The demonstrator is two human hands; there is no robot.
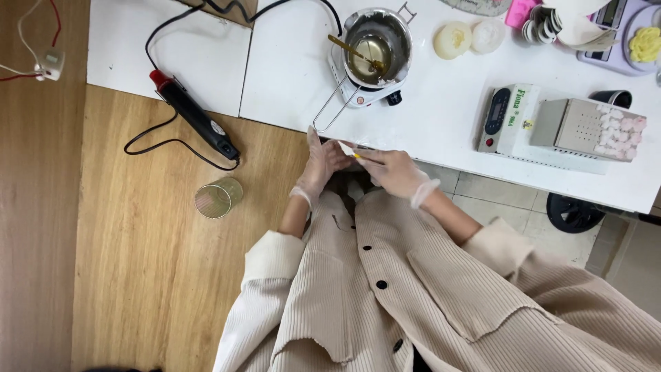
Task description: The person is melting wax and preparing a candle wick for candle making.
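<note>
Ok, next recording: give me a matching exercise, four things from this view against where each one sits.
Things:
1. heat gun
2. glass jar
3. metal melting pot
4. small white strip

Places:
A. on the small heater on the white table
B. lying on the wooden surface, black cord attached
C. between the gloved left hand and right hand
D. on the wooden surface, below the heat gun in the picture

Pairs: 1-B, 2-D, 3-A, 4-C

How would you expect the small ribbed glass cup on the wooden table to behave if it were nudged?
The ribbed glass cup looks light and apparently empty, so it would probably slide easily on the smooth wooden table. Being glass, it is likely fragile. If tipped, its round shape would probably roll.
</note>
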